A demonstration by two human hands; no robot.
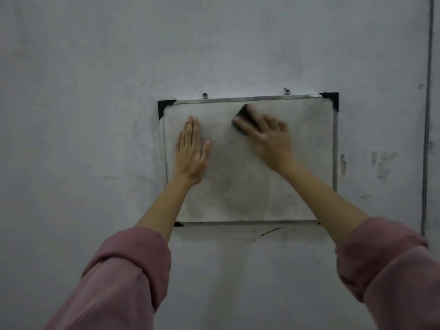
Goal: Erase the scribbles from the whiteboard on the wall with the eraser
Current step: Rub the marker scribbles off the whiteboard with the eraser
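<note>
rolled pink knit sleeves [133, 270] nearest, forearms bare. left hand [191, 148] flat, fingers straight and together, pressing left part of small metal-framed whiteboard with black corner caps [250, 186]. board smudged grey, scribbles hard to make out. right hand [266, 136] motion-blurred, fingers curled over dark block eraser [244, 115] at board's upper middle; eraser sticks out beyond fingertips. grey wall [95, 67] behind.

Dim, flat, bluish light is falling evenly across the wall [95, 91], shadows are showing faintly, and motion blur is smearing the right hand [269, 136].
</note>
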